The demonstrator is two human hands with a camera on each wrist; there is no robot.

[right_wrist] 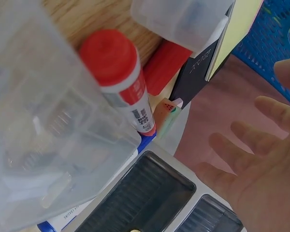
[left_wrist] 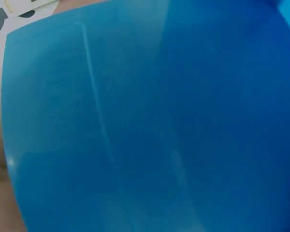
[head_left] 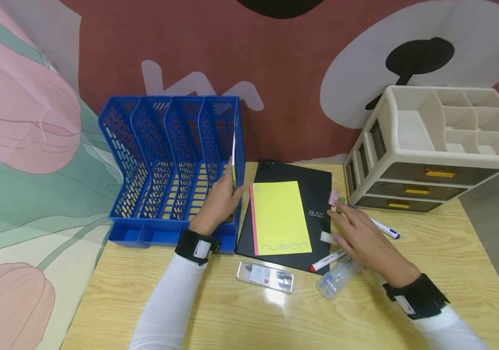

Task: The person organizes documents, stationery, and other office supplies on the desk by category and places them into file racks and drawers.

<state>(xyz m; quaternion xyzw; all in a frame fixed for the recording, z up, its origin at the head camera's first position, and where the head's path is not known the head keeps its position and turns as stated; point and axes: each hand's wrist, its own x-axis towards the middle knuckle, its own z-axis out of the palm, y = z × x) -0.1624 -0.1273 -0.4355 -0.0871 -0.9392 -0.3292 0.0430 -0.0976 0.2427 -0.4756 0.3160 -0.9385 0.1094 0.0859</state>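
Left hand grips a booklet in the blue rack; right hand reaches over the small items

The left hand (head_left: pixel 218 197) is in the rightmost compartment of the blue rack (head_left: pixel 172 237), at the left of the surface (head_left: pixel 301 321). It holds a thin booklet (head_left: pixel 233 163) with the fingers on its left side and the thumb toward the right. The booklet stands on edge beside the compartment's right wall. A blue sheet-like face fills the left wrist view, and the fingers' hold cannot be told there.

The right hand (head_left: pixel 369 243) is to the right of the rack, palm down, its fingers wide and holding nothing. They are next to a pink eraser (head_left: pixel 333 197), a green block (head_left: pixel 341 204) and a small white piece (head_left: pixel 329 237); whether they touch any of these cannot be told. Under and beside this hand lie a red-capped marker (head_left: pixel 328 261), a clear box (head_left: pixel 340 277) and a blue-ended marker (head_left: pixel 385 228).

Between the hands, a yellow notebook (head_left: pixel 280 218) with a pink spine lies on a flat black folder (head_left: pixel 319 194). A slim clear case (head_left: pixel 266 277) lies on the near side of the folder. A white drawer unit (head_left: pixel 406 172) with yellow handles stands at the far right.
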